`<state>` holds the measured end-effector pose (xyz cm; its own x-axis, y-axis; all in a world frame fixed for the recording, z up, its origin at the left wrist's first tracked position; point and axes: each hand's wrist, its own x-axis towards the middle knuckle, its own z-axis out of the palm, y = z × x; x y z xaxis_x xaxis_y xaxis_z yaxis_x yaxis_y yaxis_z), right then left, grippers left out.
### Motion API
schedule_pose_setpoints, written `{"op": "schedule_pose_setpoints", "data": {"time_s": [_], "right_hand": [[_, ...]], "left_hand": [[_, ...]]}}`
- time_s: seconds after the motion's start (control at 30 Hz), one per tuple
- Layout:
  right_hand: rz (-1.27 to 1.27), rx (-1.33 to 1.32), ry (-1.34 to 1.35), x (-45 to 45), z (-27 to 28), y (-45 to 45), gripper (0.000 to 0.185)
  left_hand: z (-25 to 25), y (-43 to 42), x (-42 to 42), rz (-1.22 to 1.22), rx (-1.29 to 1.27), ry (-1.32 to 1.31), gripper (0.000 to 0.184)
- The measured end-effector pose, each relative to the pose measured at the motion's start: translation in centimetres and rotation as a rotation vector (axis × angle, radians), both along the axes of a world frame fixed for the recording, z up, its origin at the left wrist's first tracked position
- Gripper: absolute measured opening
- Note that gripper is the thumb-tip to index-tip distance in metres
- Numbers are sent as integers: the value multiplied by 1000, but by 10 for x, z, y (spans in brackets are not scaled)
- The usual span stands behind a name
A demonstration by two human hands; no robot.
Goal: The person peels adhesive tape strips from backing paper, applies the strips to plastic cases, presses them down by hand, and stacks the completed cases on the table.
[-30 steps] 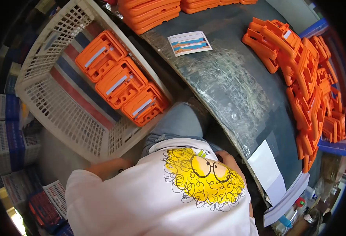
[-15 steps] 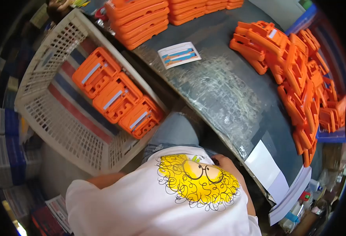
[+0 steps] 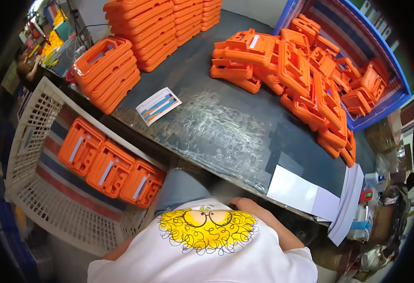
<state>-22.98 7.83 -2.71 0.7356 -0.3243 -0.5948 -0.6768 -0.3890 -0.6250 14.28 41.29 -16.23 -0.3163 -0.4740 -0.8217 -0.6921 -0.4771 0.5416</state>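
Note:
My right hand (image 3: 241, 204) rests by my lap at the table's front edge, its fingers hidden behind the shirt and edge. My left hand is out of sight; only a bit of the left forearm (image 3: 118, 250) shows beside the white basket (image 3: 25, 188). Inside that basket, three orange plastic cases (image 3: 110, 168) with pale strips lie in a row on striped cloth. A printed card (image 3: 159, 106) lies on the dark table (image 3: 207, 127), beside a stack of orange cases (image 3: 105, 75).
Taller orange stacks (image 3: 143, 35) stand at the back left. A heap of orange cases (image 3: 294, 70) leans toward a blue crate (image 3: 405, 87) holding more. White sheets (image 3: 291, 188) lie at the front right edge. Another person (image 3: 26, 70) is at the far left.
The view has swung right and up, so the table, blue crate and left stacks show more fully. The left forearm shows less. The cases in the basket look unchanged.

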Motion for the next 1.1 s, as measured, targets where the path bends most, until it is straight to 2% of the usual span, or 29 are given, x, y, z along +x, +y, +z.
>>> {"op": "schedule_pose_setpoints", "data": {"time_s": [0.1,0.13,0.17,0.2,0.27,0.33,0.37,0.4,0.47,0.5,0.57,0.6,0.63,0.67,0.7,0.77,0.83,1.1], "right_hand": [[171,-176,8,10,9,-4,40],[229,-233,9,17,13,-4,37],[267,-299,-12,29,41,-5,28],[208,-356,-203,32,51,-6,22],[159,-432,-464,41,78,-12,14],[176,-433,-646,49,102,-22,10],[182,-441,-730,50,114,-26,9],[184,-537,-787,48,129,-32,10],[219,-721,-888,44,165,-43,13],[219,-825,-934,39,190,-51,12],[225,-960,-1076,27,253,-60,13],[228,-1001,-1172,24,284,-53,14],[117,-813,-1351,24,305,-33,9],[233,-659,-1698,40,312,-29,7],[271,-516,-1827,48,318,-18,7],[309,-330,-1946,57,324,6,7],[292,-278,-1988,55,329,20,8],[158,-390,-2058,27,341,42,11]], "left_hand": [[56,-67,43,140,-152,108,17],[87,-97,53,299,-220,161,17],[121,-129,57,470,-255,198,7],[160,-158,53,688,-444,290,8],[200,-201,35,925,-865,269,19],[215,-229,21,967,-942,230,27],[209,-239,11,1014,-939,344,31],[219,-245,-1,971,-926,411,26],[266,-252,-14,620,-1162,316,17],[298,-253,-15,500,-1304,357,9],[356,-248,-16,403,-1473,491,13],[386,-247,-22,295,-1585,649,20],[410,-246,-30,206,-1648,766,20],[430,-243,-40,136,-1707,861,20],[447,-240,-52,64,-1765,961,20],[466,-233,-75,-17,-1878,1088,21],[475,-226,-96,-55,-1982,1161,21],[469,-207,-125,15,-2241,1112,22]]}}
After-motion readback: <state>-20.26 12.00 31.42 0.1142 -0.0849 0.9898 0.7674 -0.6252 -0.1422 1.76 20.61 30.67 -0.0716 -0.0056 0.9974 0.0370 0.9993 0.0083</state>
